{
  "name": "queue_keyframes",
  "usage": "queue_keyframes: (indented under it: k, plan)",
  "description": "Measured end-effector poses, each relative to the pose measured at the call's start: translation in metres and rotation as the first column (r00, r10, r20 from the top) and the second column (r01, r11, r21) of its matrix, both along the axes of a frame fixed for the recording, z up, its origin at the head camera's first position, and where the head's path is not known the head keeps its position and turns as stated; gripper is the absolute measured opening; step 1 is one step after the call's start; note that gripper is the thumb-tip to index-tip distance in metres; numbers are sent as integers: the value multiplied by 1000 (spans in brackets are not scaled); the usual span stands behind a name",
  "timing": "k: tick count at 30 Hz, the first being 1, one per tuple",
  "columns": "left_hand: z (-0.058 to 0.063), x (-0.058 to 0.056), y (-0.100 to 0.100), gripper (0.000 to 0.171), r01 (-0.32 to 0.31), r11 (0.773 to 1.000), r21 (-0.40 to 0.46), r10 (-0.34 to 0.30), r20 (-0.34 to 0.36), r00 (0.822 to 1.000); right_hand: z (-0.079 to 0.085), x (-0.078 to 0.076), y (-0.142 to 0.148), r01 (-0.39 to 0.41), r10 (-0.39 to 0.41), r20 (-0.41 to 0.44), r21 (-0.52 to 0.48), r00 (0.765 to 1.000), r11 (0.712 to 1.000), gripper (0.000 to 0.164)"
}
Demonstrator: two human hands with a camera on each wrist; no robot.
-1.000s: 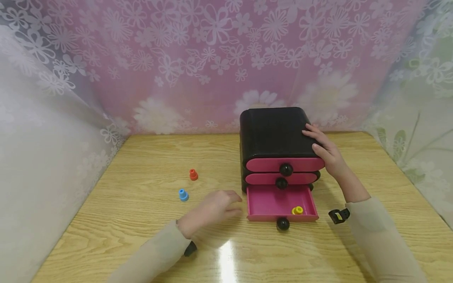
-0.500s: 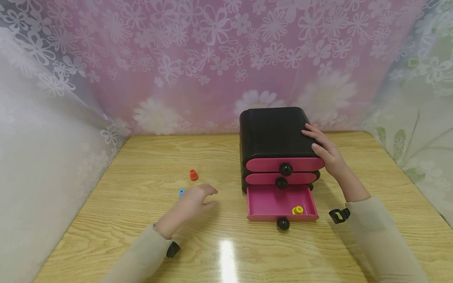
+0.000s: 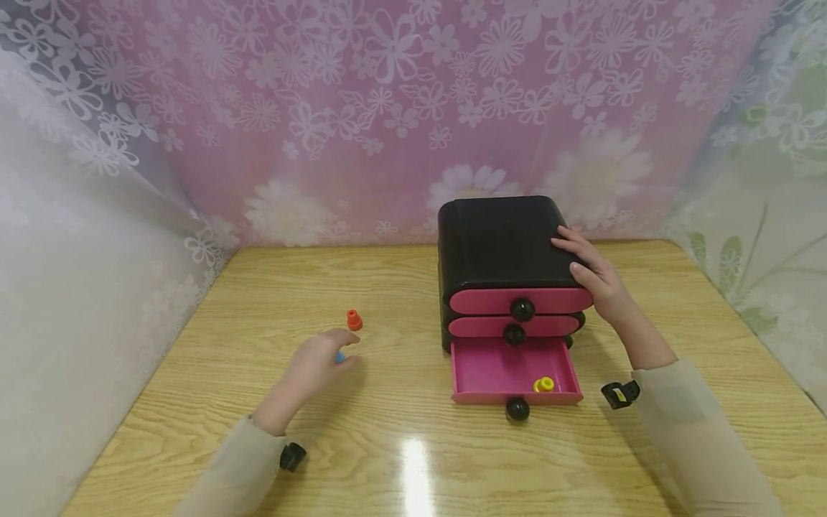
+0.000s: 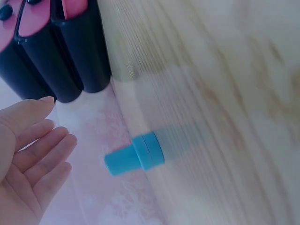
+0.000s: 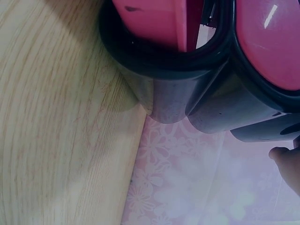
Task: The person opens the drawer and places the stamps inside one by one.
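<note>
My left hand reaches over the table beside a small blue stepped peg, which it partly hides in the head view. In the left wrist view the blue peg stands on the wood, apart from the spread fingers and thumb. My right hand rests on the top right edge of a black drawer cabinet with pink drawers. The cabinet's bottom drawer is pulled out. A yellow peg lies inside it, near the front right corner.
Behind the blue peg, a red peg stands on the wooden table. Round black knobs stick out from the drawer fronts, the lowest knob farthest forward. A pink floral curtain hangs along the back of the table.
My left hand has moved left, away from the drawer, over to the blue peg. The right hand and the cabinet stay where they were.
</note>
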State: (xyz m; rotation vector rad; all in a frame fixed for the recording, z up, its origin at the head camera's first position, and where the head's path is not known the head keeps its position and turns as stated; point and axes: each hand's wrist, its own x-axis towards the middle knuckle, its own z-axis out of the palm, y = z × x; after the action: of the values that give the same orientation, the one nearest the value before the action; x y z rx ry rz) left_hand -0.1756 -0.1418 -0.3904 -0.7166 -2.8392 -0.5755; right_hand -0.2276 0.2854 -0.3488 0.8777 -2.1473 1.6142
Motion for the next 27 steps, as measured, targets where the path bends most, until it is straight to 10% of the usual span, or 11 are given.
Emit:
queue_keyframes:
  k: [27]
  plan:
    - [-4, -12, -23, 24, -128, 992, -22, 129, 220, 967, 0, 1, -2, -24, 23, -18, -24, 1000, 999, 38]
